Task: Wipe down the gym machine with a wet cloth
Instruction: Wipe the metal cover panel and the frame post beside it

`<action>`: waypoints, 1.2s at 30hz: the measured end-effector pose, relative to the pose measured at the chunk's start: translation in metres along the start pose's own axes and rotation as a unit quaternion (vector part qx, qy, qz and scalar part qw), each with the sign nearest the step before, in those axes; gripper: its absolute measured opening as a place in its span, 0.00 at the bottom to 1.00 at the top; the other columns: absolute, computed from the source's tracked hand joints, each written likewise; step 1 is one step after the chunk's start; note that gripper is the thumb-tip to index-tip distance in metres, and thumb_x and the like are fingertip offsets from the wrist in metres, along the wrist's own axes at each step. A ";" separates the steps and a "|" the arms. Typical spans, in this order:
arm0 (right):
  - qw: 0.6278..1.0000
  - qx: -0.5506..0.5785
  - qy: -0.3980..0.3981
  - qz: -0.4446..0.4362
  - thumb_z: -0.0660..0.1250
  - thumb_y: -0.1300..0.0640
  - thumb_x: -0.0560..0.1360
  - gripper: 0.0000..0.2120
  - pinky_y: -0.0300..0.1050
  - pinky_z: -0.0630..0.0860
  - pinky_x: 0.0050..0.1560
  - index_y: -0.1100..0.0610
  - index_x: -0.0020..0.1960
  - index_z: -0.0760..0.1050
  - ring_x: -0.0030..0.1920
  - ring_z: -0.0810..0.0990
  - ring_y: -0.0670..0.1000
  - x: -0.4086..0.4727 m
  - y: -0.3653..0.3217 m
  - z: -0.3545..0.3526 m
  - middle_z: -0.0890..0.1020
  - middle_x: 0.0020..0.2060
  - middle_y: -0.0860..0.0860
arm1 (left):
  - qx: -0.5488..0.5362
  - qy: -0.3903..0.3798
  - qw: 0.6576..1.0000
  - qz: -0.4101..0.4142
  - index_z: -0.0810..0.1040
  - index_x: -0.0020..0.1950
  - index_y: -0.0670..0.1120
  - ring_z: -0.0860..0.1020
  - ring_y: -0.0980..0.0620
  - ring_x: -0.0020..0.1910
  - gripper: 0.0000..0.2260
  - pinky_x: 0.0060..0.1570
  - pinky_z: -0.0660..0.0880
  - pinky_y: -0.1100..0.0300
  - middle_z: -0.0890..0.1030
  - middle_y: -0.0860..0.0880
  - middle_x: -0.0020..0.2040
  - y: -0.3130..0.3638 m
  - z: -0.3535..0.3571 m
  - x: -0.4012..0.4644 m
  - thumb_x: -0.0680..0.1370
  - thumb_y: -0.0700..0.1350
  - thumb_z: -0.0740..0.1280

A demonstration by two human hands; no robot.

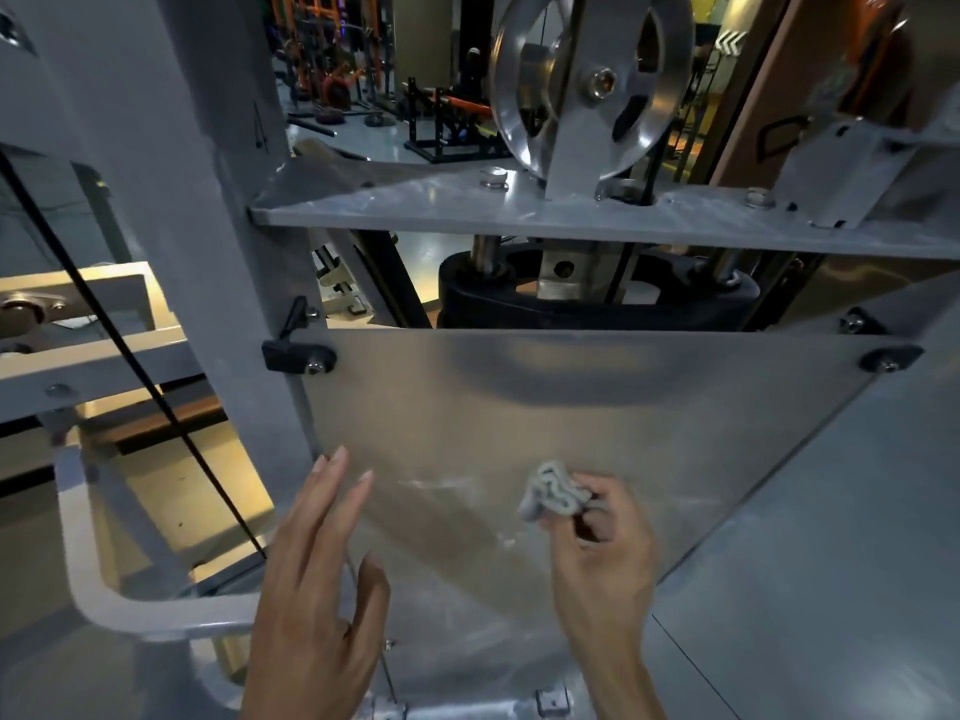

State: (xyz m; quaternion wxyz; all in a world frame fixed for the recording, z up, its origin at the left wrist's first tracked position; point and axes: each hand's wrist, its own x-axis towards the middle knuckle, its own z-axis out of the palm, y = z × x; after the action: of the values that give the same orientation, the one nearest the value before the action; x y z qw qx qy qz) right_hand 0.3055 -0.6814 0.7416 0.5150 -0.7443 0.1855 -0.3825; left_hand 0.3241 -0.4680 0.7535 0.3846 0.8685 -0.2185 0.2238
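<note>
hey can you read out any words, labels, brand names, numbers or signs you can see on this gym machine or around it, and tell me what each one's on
None: nothing here can be read.
White chevron arrows glow on a sign in the background: a symbol, no letters.
The metal panel, pulley wheel, cloth and both hands carry no print.

Cloth [553, 492]: pale grey, darker squiggle pattern. Panel [571, 407]: dull silver-grey. Frame [197, 163]: light grey. Cable [130, 356]: black. Pulley [592, 80]: shiny silver.
</note>
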 end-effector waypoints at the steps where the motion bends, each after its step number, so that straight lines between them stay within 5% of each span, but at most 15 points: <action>1: 1.000 0.000 0.029 0.009 0.75 0.66 0.73 0.18 0.50 0.83 0.38 0.42 0.46 0.78 0.39 0.85 0.47 0.005 0.002 -0.010 0.85 0.39 0.44 | -0.002 -0.002 1.000 0.001 0.69 0.77 0.44 0.61 0.49 0.81 0.31 0.71 0.68 0.43 0.63 0.51 0.81 -0.001 -0.001 0.000 0.73 0.37 0.67; 6: 0.993 -0.047 0.111 0.017 0.76 0.67 0.71 0.20 0.45 0.83 0.42 0.42 0.43 0.76 0.39 0.83 0.41 0.014 0.006 -0.024 0.82 0.40 0.40 | -0.017 -0.012 1.000 -0.006 0.67 0.78 0.48 0.61 0.53 0.80 0.35 0.66 0.72 0.40 0.61 0.54 0.82 -0.009 -0.003 -0.004 0.74 0.31 0.71; 9: 0.995 -0.041 0.093 -0.015 0.75 0.69 0.71 0.19 0.29 0.77 0.39 0.45 0.43 0.75 0.39 0.81 0.36 -0.001 -0.004 0.000 0.81 0.38 0.38 | -0.022 -0.025 0.999 0.000 0.66 0.79 0.48 0.62 0.56 0.79 0.34 0.64 0.74 0.45 0.61 0.54 0.82 -0.013 -0.007 -0.006 0.74 0.34 0.70; 12: 1.000 -0.008 0.019 -0.021 0.73 0.60 0.72 0.12 0.52 0.83 0.40 0.45 0.47 0.76 0.41 0.85 0.48 -0.019 -0.005 0.033 0.84 0.42 0.45 | -0.022 -0.033 0.999 0.003 0.67 0.79 0.48 0.61 0.60 0.79 0.33 0.63 0.72 0.52 0.62 0.54 0.82 -0.017 -0.012 -0.009 0.74 0.38 0.69; 18: 0.995 -0.011 -0.072 -0.074 0.71 0.72 0.70 0.16 0.54 0.81 0.38 0.52 0.48 0.77 0.43 0.83 0.49 -0.044 -0.026 0.074 0.81 0.43 0.46 | -0.029 -0.050 0.998 0.001 0.67 0.79 0.49 0.63 0.60 0.78 0.36 0.63 0.76 0.52 0.62 0.56 0.81 -0.026 -0.021 -0.013 0.72 0.34 0.73; 27: 0.996 -0.042 0.073 -0.014 0.72 0.70 0.74 0.14 0.39 0.82 0.41 0.52 0.45 0.77 0.38 0.85 0.44 -0.015 -0.017 0.022 0.84 0.38 0.48 | -0.047 -0.067 0.996 0.019 0.68 0.79 0.50 0.64 0.61 0.77 0.32 0.65 0.72 0.56 0.63 0.57 0.81 -0.045 -0.031 -0.017 0.74 0.40 0.68; 30: 0.993 -0.072 0.098 -0.014 0.73 0.72 0.72 0.14 0.27 0.73 0.40 0.54 0.45 0.76 0.39 0.82 0.41 -0.022 -0.019 0.034 0.81 0.38 0.44 | -0.054 -0.074 0.996 0.019 0.69 0.78 0.51 0.65 0.60 0.77 0.32 0.70 0.69 0.63 0.64 0.58 0.80 -0.050 -0.036 -0.021 0.74 0.40 0.67; 36: 0.999 -0.033 0.021 -0.035 0.71 0.73 0.70 0.21 0.55 0.80 0.37 0.47 0.45 0.74 0.40 0.82 0.50 -0.054 -0.027 0.090 0.78 0.43 0.43 | -0.061 -0.081 0.995 0.024 0.68 0.79 0.51 0.65 0.61 0.77 0.27 0.72 0.62 0.70 0.65 0.58 0.80 -0.064 -0.047 -0.028 0.79 0.47 0.62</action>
State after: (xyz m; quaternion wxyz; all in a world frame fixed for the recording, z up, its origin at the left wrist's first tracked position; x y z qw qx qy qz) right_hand 0.3360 -0.5781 0.7302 0.4725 -0.7589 0.1822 -0.4095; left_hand 0.3262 -0.3870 0.7303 0.4126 0.8532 -0.2828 0.1478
